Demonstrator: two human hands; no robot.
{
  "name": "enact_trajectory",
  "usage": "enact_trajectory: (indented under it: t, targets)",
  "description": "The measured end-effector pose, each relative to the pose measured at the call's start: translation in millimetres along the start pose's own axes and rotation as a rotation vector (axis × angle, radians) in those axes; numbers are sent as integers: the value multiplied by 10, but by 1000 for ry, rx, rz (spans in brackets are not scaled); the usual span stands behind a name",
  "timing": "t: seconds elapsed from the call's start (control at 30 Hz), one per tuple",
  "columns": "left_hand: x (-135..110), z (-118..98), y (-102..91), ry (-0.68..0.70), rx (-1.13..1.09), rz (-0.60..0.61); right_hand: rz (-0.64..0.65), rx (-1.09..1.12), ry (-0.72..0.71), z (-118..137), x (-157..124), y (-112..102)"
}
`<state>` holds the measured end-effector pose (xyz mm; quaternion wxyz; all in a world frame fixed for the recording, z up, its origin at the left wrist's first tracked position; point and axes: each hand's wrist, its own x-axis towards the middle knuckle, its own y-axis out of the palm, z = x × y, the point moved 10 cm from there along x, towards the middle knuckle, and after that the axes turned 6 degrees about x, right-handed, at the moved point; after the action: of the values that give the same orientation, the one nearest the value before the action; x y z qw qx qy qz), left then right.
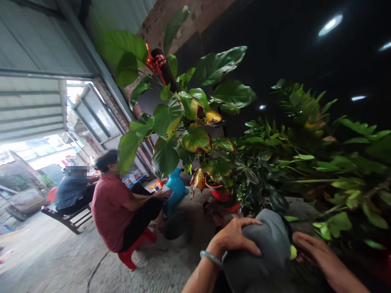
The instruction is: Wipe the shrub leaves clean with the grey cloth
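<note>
My left hand [236, 238], with a pale bangle [211, 259] at the wrist, lies over a rounded grey cloth-like form [267, 240] low in the view. Its thumb and fingers are spread apart on the grey surface. I cannot tell whether this form is a covered knee or a separate object. On its other side is my right hand [311, 248], fingers curled in. A small yellow-green piece [293, 252] shows by these fingertips, and whatever they grip is mostly hidden. Leafy plants [332, 162] crowd close beyond both hands.
A large-leaved plant [165, 118] rises ahead, near a red pot [218, 190]. To the left, a person in a red shirt [111, 211] sits on a red stool [134, 248]. Another person [71, 189] sits on a bench [65, 219]. A dark bucket [177, 228] and blue figure [176, 191] stand between.
</note>
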<state>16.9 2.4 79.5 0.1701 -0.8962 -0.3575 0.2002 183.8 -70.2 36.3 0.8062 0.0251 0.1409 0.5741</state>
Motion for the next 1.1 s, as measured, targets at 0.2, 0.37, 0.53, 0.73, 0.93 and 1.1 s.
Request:
enact_trajectory:
  t: [0.2,0.37,0.53,0.73,0.93,1.1]
  targets:
    - [-291,357,-115,-141,-124,-92,-46,55,138,-147,4,-32]
    - [-342,336,-59,-173,-74,-63,-153,106,83,-82,-8,-151]
    - [-528,454,-100,-256,-10,-119,-415,94,-108,425,85,-270]
    - [-748,534,-190,-308,34,-151,-335,-27,-112,797,461,154]
    - [-989,600,-355,-325,46,-210,-296,-61,-107,666,363,223]
    - [-1138,621,-465,-330,4,-258,-298,-132,-31,395,155,180]
